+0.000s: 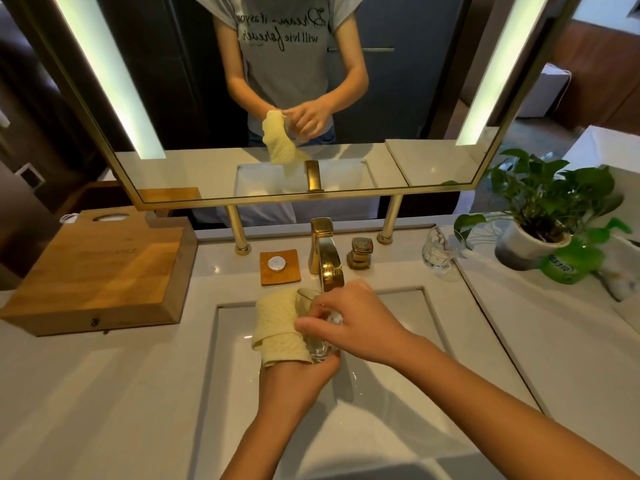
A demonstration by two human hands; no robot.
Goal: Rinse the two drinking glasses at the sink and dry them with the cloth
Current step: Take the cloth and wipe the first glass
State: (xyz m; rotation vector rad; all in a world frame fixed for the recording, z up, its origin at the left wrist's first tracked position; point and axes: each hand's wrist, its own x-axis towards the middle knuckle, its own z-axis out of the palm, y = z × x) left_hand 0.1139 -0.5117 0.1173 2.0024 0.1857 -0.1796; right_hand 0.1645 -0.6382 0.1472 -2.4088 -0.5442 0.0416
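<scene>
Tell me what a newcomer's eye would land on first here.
First, the two hands over the sink basin: the left hand and the right hand hold a drinking glass against a pale yellow cloth, just below the gold faucet. Next, the lit mirror behind reflects the same action. A second glass stands on the counter right of the faucet, beside a potted plant.

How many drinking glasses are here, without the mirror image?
2. One glass is held over the sink, against the cloth; the other glass stands on the counter by the plant.
</scene>
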